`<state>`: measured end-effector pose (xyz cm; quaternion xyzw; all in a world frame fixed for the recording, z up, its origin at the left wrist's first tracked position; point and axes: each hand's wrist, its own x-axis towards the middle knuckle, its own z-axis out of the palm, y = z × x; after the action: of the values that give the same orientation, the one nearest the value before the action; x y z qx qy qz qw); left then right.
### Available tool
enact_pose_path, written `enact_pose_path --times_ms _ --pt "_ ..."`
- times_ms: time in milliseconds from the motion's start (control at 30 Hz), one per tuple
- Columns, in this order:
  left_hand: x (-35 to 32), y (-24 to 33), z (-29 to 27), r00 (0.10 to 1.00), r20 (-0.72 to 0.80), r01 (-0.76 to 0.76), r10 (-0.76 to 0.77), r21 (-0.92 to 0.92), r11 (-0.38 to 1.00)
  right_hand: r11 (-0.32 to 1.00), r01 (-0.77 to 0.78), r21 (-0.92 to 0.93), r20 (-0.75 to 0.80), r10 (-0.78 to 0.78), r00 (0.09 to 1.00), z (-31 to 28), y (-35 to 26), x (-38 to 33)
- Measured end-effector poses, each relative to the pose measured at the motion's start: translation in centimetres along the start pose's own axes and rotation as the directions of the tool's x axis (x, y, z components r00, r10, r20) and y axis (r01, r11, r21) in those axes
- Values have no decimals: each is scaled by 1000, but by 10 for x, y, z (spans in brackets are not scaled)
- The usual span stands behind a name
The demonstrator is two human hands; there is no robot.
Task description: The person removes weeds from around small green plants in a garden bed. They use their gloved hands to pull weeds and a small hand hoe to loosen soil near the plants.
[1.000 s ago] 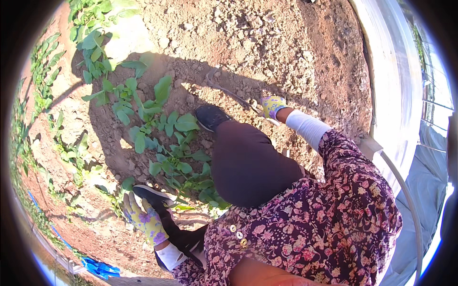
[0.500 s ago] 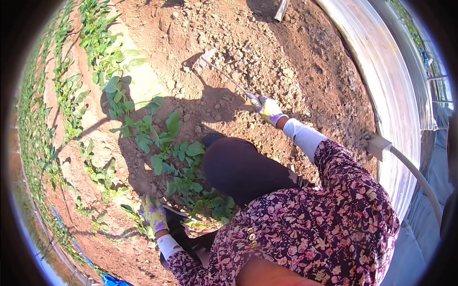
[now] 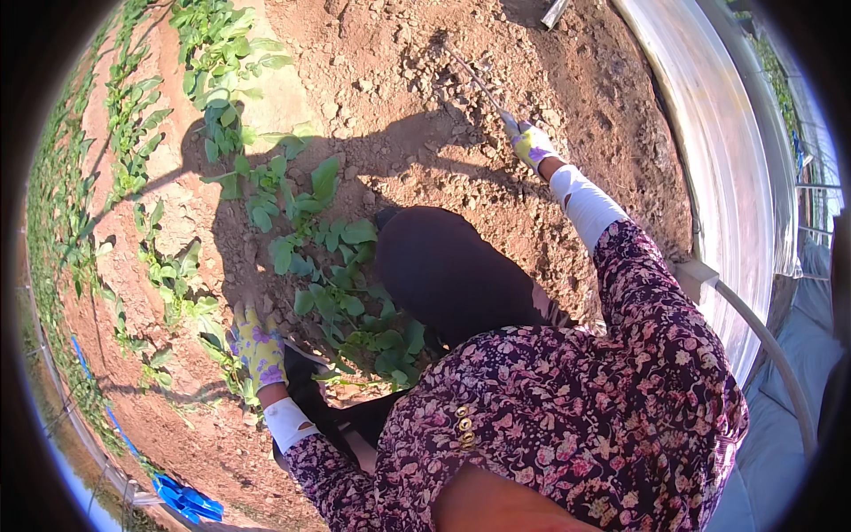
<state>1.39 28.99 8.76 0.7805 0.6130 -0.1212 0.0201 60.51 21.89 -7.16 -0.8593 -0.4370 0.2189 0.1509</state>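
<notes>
The thin hoe handle (image 3: pixel 479 84) is a long straight stick that lies over dry, lumpy brown dirt (image 3: pixel 399 53) at the top, and the right hand (image 3: pixel 529 142), in a flowery glove, is wrapped tight around its near end, so the stick points up and to the left, away from the person. The left hand (image 3: pixel 258 348), in the same kind of glove, rests flat with its fingers spread on the ground beside soft green leafy plants (image 3: pixel 337 293). A dark knee (image 3: pixel 443 266) sits between the two hands, shiny plastic sheeting (image 3: pixel 727 160) runs along the right, and a blue thing (image 3: pixel 186 498) lies down at the lower left.
</notes>
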Motion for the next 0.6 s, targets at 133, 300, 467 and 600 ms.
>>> enact_pose_path --times_ms 133,300,467,600 --pt "-23 -29 -19 994 -105 -5 4 -17 1000 995 -98 -26 171 101 980 -2 -34 -103" --pt "-23 -37 -10 992 -117 31 -42 -100 995 979 -203 7 238 196 951 5 -21 -191" --pt "-19 -38 7 997 -80 -15 5 -118 993 948 -318 31 235 302 924 16 49 -272" --pt "-29 -27 -32 998 51 52 -49 -45 998 872 -487 44 378 436 817 -14 34 -304"
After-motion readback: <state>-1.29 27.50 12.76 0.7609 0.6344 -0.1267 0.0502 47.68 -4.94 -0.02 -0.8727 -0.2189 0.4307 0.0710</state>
